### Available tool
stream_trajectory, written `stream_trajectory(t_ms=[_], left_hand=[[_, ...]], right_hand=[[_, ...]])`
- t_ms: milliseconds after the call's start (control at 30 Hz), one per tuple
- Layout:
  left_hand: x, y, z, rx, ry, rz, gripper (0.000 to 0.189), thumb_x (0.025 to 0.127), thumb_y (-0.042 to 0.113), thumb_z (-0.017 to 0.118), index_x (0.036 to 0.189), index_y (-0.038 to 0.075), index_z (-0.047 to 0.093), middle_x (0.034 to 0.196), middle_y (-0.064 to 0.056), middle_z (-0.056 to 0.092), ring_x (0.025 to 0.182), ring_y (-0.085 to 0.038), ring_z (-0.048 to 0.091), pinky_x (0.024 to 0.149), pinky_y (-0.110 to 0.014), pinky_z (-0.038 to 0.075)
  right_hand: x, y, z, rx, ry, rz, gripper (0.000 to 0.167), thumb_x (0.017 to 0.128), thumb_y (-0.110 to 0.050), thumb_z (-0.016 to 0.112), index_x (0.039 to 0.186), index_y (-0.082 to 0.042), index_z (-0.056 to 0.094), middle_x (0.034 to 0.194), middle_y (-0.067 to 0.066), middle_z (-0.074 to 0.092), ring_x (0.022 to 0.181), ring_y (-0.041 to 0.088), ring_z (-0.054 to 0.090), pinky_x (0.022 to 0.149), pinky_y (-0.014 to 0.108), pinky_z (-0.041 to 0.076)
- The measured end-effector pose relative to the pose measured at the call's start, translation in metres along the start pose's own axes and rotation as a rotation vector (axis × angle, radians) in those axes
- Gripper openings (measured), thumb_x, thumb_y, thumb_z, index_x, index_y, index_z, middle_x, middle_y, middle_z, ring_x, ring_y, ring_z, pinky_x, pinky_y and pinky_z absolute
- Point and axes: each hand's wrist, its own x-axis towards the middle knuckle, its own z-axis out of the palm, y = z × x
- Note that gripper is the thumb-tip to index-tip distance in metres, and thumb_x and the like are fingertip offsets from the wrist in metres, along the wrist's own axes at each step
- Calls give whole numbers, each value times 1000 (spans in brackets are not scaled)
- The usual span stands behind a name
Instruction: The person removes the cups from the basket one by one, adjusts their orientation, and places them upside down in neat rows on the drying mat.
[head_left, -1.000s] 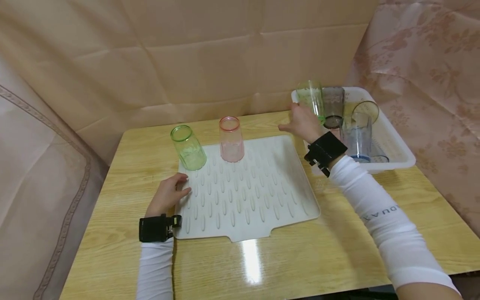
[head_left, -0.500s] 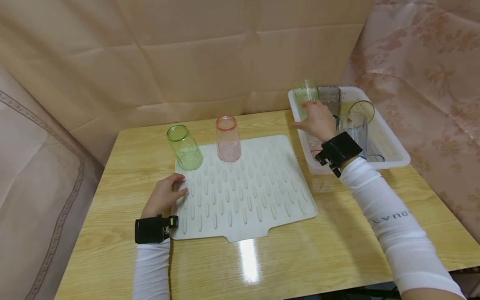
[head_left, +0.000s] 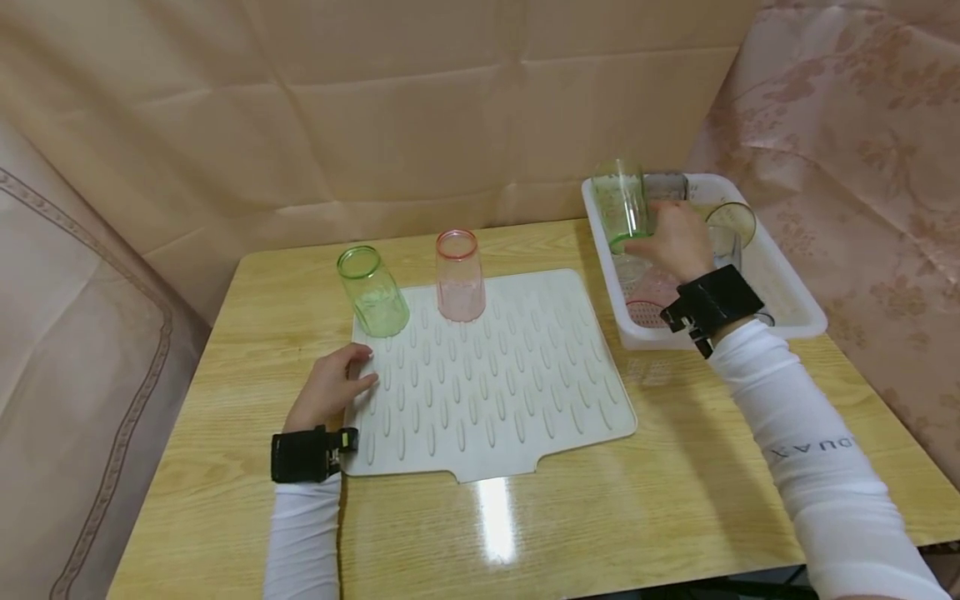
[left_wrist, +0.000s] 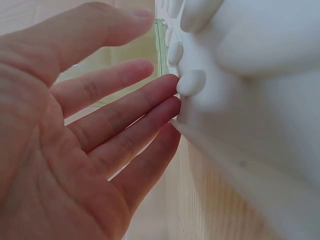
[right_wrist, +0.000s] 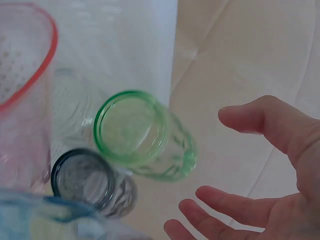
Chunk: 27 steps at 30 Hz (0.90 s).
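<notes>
My left hand [head_left: 326,387] rests at the left edge of a white draining mat [head_left: 487,408], its fingertips touching the edge in the left wrist view. A green glass [head_left: 381,304] and a pink glass [head_left: 461,287] stand upside down along the mat's far side. Over a white plastic basket [head_left: 802,304] at the right, my right hand [head_left: 678,242] has thumb and fingers spread, holding nothing. Beside it are a second green glass [right_wrist: 135,130] and a dark grey glass [right_wrist: 82,177], apart from the fingers in the right wrist view.
Another pink glass [right_wrist: 25,130] lies in the basket. A yellowish glass [head_left: 731,221] and a bluish clear one [head_left: 725,243] are there too, partly hidden by the hand. The wooden table [head_left: 420,533] ends at a cloth backdrop [head_left: 420,142].
My right hand has moved right, from beside the green glass at the basket's left wall to the middle of the basket, near the dark grey glass. The left hand stays in place.
</notes>
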Motion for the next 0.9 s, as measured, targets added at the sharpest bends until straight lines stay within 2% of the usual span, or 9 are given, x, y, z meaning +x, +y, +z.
stream_trajectory(t_ms=[133,200,300,367,433,533,633,767,900], left_hand=[[0,1,0,2,9,11,43,89,9,69,125,-8,55,123,-26,58,115,-39,54,97,-51,42],[0,1,0,4,11,13,43,89,9,69,126,-8,55,122,-26,58,115,-39,54,97,-51,42],[0,1,0,7,11,13,43,89,9,69,126,-8,55,123,-26,58,115,-39,53,98,-51,42],[0,1,0,7,10,13,43,89,9,69,126,-8,55,123,-26,58,116,-39,53,98,-51,41],[0,1,0,6,9,13,43,89,9,69,126,-8,55,123,-26,58,116,-39,53,98,-51,41],[0,2,-1,3,9,16,43,89,9,69,126,-8,55,123,-26,58,116,-40,53,98,-52,41],[0,2,0,1,13,24,42,89,9,69,125,-8,55,123,-27,58,116,-40,53,97,-52,42],[0,2,0,5,13,32,42,89,9,69,124,-8,55,122,-27,59,115,-40,54,97,-52,42],[-1,2,-1,9,9,27,42,89,9,69,125,-8,55,122,-27,58,115,-39,54,97,-51,42]], right_hand=[[-4,9,-9,-27,-14,57,64,79,-29,75,119,15,52,113,38,50,104,53,48,83,62,40],[-6,13,-13,-60,2,81,61,78,-32,74,111,15,55,108,37,52,99,52,51,76,61,42],[-8,20,-17,-118,33,89,54,77,-34,71,97,14,58,100,37,55,93,52,52,76,60,41],[-9,25,-19,-116,48,103,52,77,-37,73,88,11,58,99,37,56,95,51,51,75,60,42],[-9,29,-21,-118,37,134,55,78,-43,72,86,9,56,103,37,54,99,52,49,77,61,41],[-12,35,-26,-82,5,213,58,78,-48,71,88,7,53,111,35,50,105,52,47,77,66,42],[-15,39,-29,-59,7,241,58,78,-47,71,91,6,52,113,34,51,103,52,50,81,67,40],[-20,45,-32,-47,32,217,55,78,-39,73,98,8,52,107,35,54,96,52,52,76,63,42],[-25,53,-35,-40,16,201,56,80,-34,73,100,14,52,99,35,53,88,49,51,69,58,42]])
